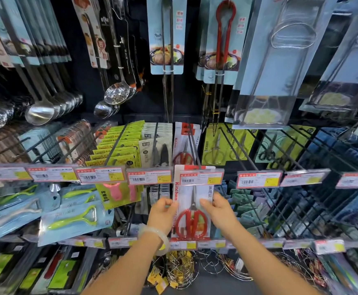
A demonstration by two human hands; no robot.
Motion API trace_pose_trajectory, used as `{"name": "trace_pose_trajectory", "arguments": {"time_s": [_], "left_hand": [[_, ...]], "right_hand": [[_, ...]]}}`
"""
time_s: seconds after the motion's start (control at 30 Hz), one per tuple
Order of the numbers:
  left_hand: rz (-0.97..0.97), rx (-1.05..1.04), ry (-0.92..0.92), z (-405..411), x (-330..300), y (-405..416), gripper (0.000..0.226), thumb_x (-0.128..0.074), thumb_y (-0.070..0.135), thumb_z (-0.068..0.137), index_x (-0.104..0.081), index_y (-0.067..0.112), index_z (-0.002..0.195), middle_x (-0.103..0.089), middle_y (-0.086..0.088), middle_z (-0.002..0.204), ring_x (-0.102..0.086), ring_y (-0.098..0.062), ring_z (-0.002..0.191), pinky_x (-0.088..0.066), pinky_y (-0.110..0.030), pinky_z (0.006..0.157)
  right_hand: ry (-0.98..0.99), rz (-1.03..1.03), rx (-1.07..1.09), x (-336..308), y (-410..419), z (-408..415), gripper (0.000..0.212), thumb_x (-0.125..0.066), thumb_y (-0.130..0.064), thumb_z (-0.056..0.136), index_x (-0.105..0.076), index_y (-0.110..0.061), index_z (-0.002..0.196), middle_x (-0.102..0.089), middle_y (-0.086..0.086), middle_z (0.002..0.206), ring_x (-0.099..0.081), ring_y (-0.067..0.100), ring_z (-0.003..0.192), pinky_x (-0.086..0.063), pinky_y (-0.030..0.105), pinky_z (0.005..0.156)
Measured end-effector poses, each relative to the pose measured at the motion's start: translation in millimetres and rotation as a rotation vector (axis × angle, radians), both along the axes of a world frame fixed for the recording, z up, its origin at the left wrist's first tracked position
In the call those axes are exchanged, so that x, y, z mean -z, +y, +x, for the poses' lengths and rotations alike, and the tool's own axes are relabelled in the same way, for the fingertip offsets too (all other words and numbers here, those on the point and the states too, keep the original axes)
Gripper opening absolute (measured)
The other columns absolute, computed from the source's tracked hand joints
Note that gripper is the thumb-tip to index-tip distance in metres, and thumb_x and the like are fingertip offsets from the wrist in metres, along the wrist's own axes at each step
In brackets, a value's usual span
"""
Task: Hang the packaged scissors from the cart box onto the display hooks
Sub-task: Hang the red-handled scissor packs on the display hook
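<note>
A packaged pair of red-handled kitchen scissors (192,218) on a white card hangs upright at the front end of a black display hook (193,141), its top behind a red-edged price tag (201,177). My left hand (162,211) pinches the card's left edge and wears a pale bangle on the wrist. My right hand (218,209) grips the card's right edge. Another identical scissors package (184,145) sits far back on the same hook. The cart box is out of view.
Neighbouring hooks carry green-carded tools (118,145), grey-carded scissors (156,145) and small scissors on yellow cards (218,150). Ladles (39,111) and tongs (166,39) hang above. Peelers (73,220) hang at the left; wire racks (182,271) lie below.
</note>
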State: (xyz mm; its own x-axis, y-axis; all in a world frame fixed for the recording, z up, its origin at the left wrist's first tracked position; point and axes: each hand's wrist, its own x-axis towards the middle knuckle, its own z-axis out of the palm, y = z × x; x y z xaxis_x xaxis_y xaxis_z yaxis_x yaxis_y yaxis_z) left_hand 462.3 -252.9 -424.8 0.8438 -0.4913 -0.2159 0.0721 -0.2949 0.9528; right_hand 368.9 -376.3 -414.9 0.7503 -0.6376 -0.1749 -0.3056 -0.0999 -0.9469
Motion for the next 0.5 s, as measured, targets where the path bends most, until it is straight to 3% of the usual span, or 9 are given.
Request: {"name": "trace_pose_trajectory", "arguments": {"time_s": [0.07, 0.2, 0.33, 0.4, 0.5], "left_hand": [[0.02, 0.017, 0.003, 1, 4, 2, 0.031, -0.054, 0.016, 0.093, -0.042, 0.018, 0.065, -0.039, 0.001, 0.056, -0.034, -0.011, 0.051, -0.031, -0.025, 0.052], [0.026, 0.039, 0.015, 7, 6, -1, 0.027, -0.053, 0.018, 0.093, -0.043, 0.014, 0.068, -0.037, 0.0, 0.057, -0.031, -0.013, 0.051, -0.029, -0.026, 0.052], [0.043, 0.078, 0.009, 14, 8, -4, 0.021, -0.054, 0.02, 0.093, -0.046, 0.011, 0.075, -0.041, -0.002, 0.062, -0.035, -0.014, 0.056, -0.031, -0.027, 0.056], [0.038, 0.104, -0.019, 13, 12, -4, 0.022, -0.053, 0.02, 0.093, -0.047, 0.012, 0.074, -0.045, -0.001, 0.066, -0.038, -0.013, 0.058, -0.033, -0.025, 0.057], [0.011, 0.128, -0.064, 9, 11, -4, 0.025, -0.052, 0.017, 0.095, -0.045, 0.014, 0.071, -0.044, 0.001, 0.066, -0.038, -0.009, 0.057, -0.033, -0.019, 0.054]], "right_hand": [[0.036, 0.003, 0.003, 6, 1, 0, 0.019, -0.051, -0.013, 0.094, -0.053, 0.002, 0.106, -0.06, 0.023, 0.11, -0.058, 0.036, 0.103, -0.045, 0.042, 0.094], [0.035, 0.003, -0.002, 5, 0, 5, 0.004, -0.049, -0.013, 0.096, -0.051, -0.017, 0.096, -0.06, 0.01, 0.103, -0.055, 0.018, 0.092, -0.045, 0.033, 0.088], [0.015, -0.019, 0.012, 4, 1, 7, 0.019, -0.048, -0.011, 0.096, -0.046, -0.023, 0.081, -0.049, -0.005, 0.077, -0.047, 0.005, 0.07, -0.039, 0.008, 0.059], [-0.005, -0.027, 0.018, 6, 3, 4, 0.02, -0.048, -0.011, 0.096, -0.048, -0.027, 0.085, -0.05, -0.012, 0.078, -0.049, 0.001, 0.072, -0.039, 0.008, 0.061], [-0.043, 0.004, 0.073, 11, 7, -1, 0.014, -0.048, -0.01, 0.096, -0.054, -0.023, 0.097, -0.058, -0.006, 0.086, -0.056, 0.009, 0.08, -0.045, 0.013, 0.066]]}}
